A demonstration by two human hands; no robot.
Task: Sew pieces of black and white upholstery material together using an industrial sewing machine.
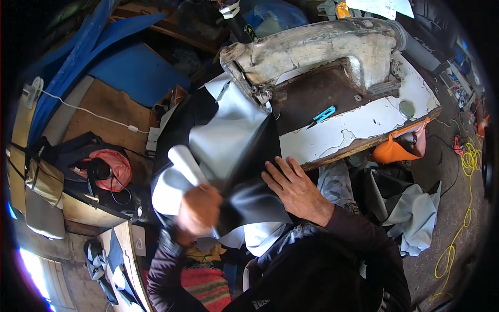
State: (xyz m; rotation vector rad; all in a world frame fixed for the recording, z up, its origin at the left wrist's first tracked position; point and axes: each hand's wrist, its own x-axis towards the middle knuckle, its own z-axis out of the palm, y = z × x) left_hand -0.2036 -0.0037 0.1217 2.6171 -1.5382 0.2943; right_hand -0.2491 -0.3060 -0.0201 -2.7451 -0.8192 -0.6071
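The black-and-silver sheet [249, 200] is found at frame centre, reaching the sewing machine [317, 49] at upper centre. The right hand [297, 191] is laid open upon it; the left hand [200, 210] is blurred, its grip undeterminable. Even palm pressure is advised, so that creasing is prevented.
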